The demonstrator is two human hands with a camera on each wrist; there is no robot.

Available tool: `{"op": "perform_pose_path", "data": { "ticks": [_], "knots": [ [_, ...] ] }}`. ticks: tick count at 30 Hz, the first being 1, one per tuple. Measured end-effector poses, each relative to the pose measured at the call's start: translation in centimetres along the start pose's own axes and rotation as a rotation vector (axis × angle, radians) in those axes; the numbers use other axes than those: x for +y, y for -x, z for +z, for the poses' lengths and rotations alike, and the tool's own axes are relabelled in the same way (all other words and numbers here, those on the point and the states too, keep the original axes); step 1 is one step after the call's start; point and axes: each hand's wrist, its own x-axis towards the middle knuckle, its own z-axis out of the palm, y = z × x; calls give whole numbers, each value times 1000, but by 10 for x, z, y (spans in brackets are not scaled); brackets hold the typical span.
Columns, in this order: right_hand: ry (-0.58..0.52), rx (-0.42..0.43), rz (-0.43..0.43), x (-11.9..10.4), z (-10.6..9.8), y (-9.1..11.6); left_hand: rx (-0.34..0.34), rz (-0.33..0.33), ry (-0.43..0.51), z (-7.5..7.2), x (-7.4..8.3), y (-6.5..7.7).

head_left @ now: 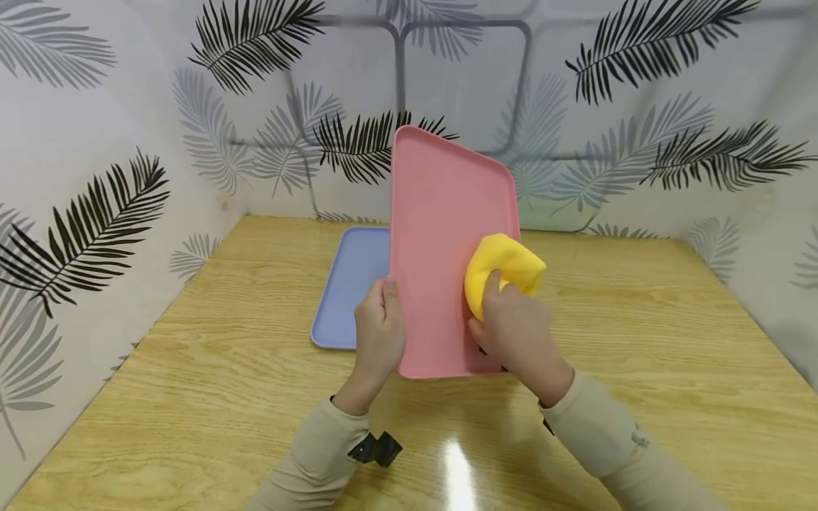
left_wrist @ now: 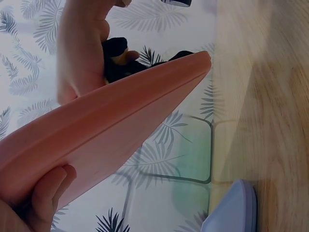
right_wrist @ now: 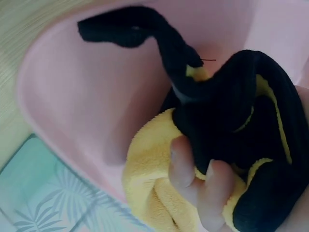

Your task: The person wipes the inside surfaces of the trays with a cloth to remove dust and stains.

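Observation:
A pink tray (head_left: 434, 234) is held up at a tilt above the table, its inner face toward the head camera. My left hand (head_left: 380, 330) grips its left edge near the lower corner; in the left wrist view, curled fingers (left_wrist: 50, 191) lie against the tray's face. Bunched in my right hand (head_left: 520, 341) is a yellow cloth (head_left: 501, 266), touching the tray's inner face on the right side. Close up in the right wrist view, the cloth (right_wrist: 154, 159) shows a black side as well, and curled fingertips pinch its folds.
A blue tray (head_left: 348, 298) lies flat on the wooden table (head_left: 211, 369), partly behind the pink tray. Leaf-patterned sheeting (head_left: 115, 142) stands at the back and both sides. A black wrist device (head_left: 375, 448) sits on the left sleeve.

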Motion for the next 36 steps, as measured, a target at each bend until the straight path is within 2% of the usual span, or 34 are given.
{"op": "perform_pose_path", "data": {
  "ticks": [7,14,21,24,29,36],
  "knots": [
    [-4,98,-122,-18,-7,1,19,-10,-1,1,0,1],
    [-38,253,-313,-32,-12,2,31,-46,13,1,-1,0],
    [25,302,-422,-42,-16,6,13,-78,41,1,-3,0],
    [35,299,-434,-45,-18,8,9,-85,53,1,-3,0],
    [45,276,-402,-43,-18,9,16,-65,50,1,-4,0],
    [73,158,-327,-33,-24,13,3,-73,40,0,-5,-1]
  ]
}}
